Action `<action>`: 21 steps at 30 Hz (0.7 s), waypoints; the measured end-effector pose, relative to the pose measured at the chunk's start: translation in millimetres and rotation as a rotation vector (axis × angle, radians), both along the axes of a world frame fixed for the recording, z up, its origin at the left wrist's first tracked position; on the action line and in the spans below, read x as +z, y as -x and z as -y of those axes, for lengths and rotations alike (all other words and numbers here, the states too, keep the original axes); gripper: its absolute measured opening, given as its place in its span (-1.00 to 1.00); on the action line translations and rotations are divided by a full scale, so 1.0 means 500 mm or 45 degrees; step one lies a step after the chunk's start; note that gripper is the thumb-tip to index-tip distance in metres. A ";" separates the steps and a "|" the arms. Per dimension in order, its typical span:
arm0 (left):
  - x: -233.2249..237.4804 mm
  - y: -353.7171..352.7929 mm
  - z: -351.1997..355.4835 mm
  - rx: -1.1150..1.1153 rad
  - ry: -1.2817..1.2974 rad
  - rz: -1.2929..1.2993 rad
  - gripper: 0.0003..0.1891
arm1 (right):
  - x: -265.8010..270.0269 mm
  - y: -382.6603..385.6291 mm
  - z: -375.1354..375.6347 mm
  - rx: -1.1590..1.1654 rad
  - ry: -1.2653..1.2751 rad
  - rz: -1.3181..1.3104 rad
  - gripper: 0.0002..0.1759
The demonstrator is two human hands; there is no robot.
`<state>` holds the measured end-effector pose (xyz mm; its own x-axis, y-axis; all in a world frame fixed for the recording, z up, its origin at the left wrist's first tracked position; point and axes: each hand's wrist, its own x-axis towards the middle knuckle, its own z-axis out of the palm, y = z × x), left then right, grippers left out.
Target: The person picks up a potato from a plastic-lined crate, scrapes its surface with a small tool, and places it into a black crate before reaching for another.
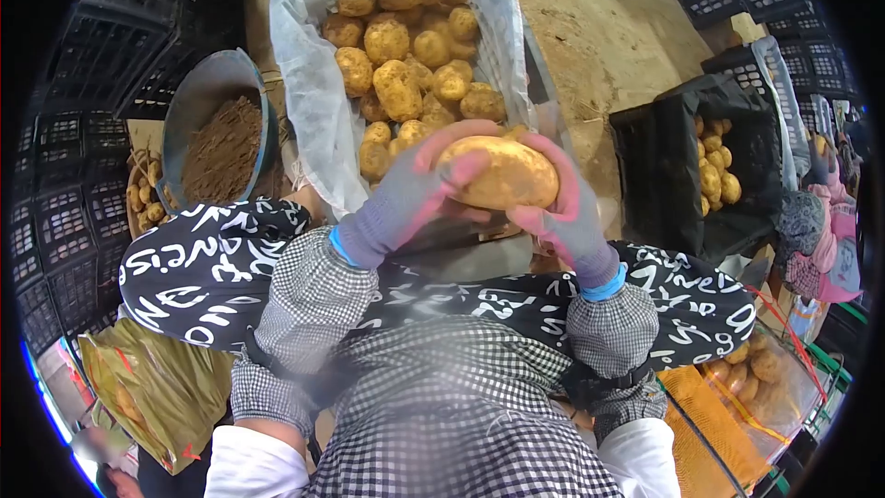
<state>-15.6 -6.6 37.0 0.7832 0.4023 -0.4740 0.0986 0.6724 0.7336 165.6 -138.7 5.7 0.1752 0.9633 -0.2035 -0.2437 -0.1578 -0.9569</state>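
Observation:
Between my two gloved hands is a large, pale yellow potato (505,173), held up over my lap. My left hand (406,186) grips its left end, the thumb lying across the front. My right hand (570,203) closes round the other end. Both gloves are grey and pink. Just beyond my hands stands a crate lined with white plastic sheet (309,65), and potatoes with soil on their skins (398,89) fill it. My hands cover part of its near side.
A bucket of brown soil (221,149) stands at left. At right, a black-lined crate (659,152) holds smaller potatoes (714,166). Stacked black crates (74,203) line the left side. A person in pink (834,231) is at far right. Bagged potatoes (751,373) lie at lower right.

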 end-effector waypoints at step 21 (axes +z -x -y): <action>-0.068 -0.024 0.038 0.243 0.078 0.183 -0.22 | -0.035 0.027 0.008 -0.233 -0.122 0.727 -0.46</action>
